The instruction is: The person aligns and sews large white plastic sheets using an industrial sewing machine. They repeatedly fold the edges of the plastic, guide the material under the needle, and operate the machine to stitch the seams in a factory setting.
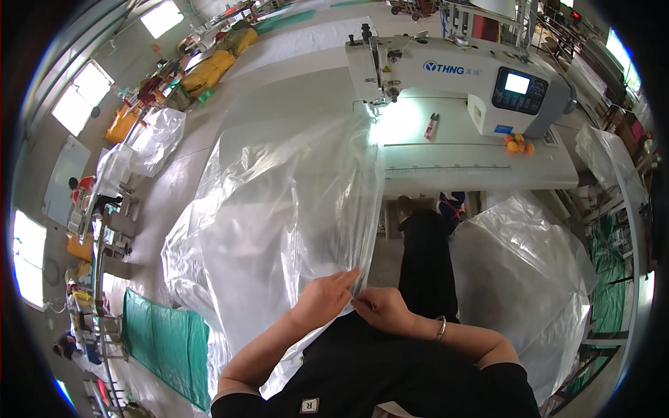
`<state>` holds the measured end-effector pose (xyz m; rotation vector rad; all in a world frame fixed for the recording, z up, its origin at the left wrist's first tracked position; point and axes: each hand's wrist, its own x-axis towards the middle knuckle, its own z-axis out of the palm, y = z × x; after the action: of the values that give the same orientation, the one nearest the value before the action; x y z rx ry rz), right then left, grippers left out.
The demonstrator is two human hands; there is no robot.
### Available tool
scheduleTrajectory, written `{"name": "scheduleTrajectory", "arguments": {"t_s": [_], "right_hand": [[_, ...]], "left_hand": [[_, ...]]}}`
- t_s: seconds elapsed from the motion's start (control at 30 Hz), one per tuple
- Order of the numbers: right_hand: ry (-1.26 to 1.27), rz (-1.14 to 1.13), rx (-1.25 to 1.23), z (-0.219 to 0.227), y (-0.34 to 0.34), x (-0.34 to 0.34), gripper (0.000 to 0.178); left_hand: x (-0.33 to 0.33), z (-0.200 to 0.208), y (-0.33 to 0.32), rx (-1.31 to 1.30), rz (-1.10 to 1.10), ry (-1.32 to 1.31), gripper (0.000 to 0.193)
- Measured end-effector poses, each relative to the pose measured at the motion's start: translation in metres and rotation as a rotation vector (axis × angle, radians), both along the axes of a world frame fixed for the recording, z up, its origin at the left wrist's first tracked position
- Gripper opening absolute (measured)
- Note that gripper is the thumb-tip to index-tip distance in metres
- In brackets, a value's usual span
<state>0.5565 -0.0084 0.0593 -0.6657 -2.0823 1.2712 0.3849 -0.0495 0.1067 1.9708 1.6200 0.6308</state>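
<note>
A large clear plastic sheet [279, 202] drapes from the sewing machine's needle area down over my lap, with its right edge running toward me. My left hand [326, 298] lies at that edge, its fingers stretched forward and pressed together on the plastic. Just right of it, my right hand [383, 308] pinches the same edge between thumb and bent fingers. The two hands almost touch. Up ahead, the white sewing machine [446, 73] has its lamp lit, and the far end of the sheet lies beside its presser foot [377, 106]. The fingertips underneath the plastic are partly hidden.
Red-handled thread snips [432, 127] and small orange fruits [519, 144] sit on the machine table [481, 174]. More clear plastic [523, 279] is heaped at my right. A green tarp [167, 341] lies on the left. Racks and yellow bundles [209, 73] line the left wall.
</note>
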Motion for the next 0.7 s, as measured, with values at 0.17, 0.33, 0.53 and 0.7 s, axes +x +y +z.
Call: {"name": "scheduleTrajectory", "arguments": {"t_s": [0.17, 0.33, 0.53, 0.7], "right_hand": [[-0.128, 0.053, 0.213, -0.006, 0.002, -0.003, 0.020], [-0.114, 0.138, 0.236, -0.008, 0.005, -0.010, 0.021], [0.025, 0.199, -0.761, -0.010, 0.087, 0.006, 0.025], [0.634, -0.045, -0.655, -0.070, 0.072, -0.075, 0.020]], "left_hand": [[0.005, -0.005, 0.010, 0.185, -0.090, -0.069, 0.024], [0.002, -0.021, 0.015, -0.019, 0.008, -0.297, 0.015], [0.010, -0.004, 0.012, 0.202, 0.170, -0.055, 0.013], [0.022, 0.034, 0.025, 0.402, -0.005, 0.251, 0.015]]}}
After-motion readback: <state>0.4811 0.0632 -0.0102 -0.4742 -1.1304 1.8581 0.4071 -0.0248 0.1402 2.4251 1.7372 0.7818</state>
